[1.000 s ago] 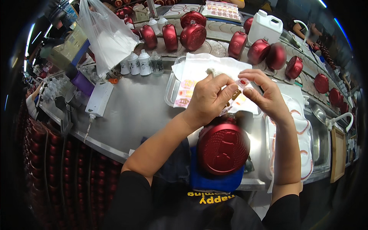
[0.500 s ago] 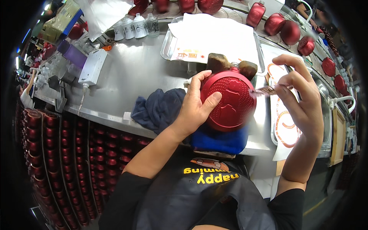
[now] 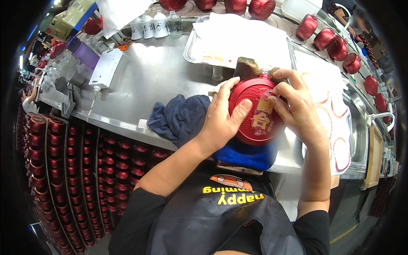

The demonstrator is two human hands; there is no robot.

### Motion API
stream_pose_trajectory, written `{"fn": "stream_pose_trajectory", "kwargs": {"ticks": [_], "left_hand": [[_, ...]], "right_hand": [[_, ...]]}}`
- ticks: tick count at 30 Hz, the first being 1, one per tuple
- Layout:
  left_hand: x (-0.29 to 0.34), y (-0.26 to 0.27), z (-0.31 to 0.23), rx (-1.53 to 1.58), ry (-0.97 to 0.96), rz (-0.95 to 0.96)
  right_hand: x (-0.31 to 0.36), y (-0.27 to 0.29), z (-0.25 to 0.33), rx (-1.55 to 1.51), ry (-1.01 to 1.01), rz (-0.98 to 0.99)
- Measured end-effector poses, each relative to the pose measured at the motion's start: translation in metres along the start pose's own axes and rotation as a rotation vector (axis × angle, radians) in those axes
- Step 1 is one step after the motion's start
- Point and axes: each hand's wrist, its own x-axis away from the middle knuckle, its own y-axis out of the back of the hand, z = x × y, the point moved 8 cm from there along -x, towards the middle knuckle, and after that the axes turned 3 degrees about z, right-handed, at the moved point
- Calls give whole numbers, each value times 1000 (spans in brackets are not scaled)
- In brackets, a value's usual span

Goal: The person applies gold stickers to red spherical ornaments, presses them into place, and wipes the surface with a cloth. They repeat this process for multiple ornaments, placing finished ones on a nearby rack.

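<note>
A round, flat red bottle (image 3: 251, 137) with a dotted relief face rests on a blue cloth pad (image 3: 250, 158) just in front of me, its neck pointing away. My left hand (image 3: 222, 119) grips its left side, thumb lying on the face. A thin decal (image 3: 260, 111) with gold characters lies against the bottle's face. The fingers of my right hand (image 3: 298, 106) pinch that decal at its upper right. Two worn brown blocks (image 3: 246, 67) flank the neck; the right one is mostly behind my hand.
A crumpled dark blue towel (image 3: 180, 117) lies to the left on the steel table (image 3: 140, 85). Beyond the bottle stands a tray of white sheets (image 3: 242, 38). More printed sheets (image 3: 333, 123) are at the right. Red bottles (image 3: 307, 27) line the conveyor behind.
My right hand has moved left from beside the bottle, bringing the decal onto its face. The decal's gold characters now show flat against the red. My left hand still holds the bottle.
</note>
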Motion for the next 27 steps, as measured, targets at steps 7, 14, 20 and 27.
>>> {"fn": "stream_pose_trajectory", "kwargs": {"ticks": [7,14,20,27], "left_hand": [[12,-8,-27,-571,-141,46],[13,-6,-26,-508,-153,65],[13,-6,-26,-506,-177,59],[13,-6,-25,-503,-128,94]], "right_hand": [[-2,1,2,-4,17,-63],[1,-1,0,15,9,-78],[0,-1,1,13,25,-93],[-3,0,3,12,23,-104]]}}
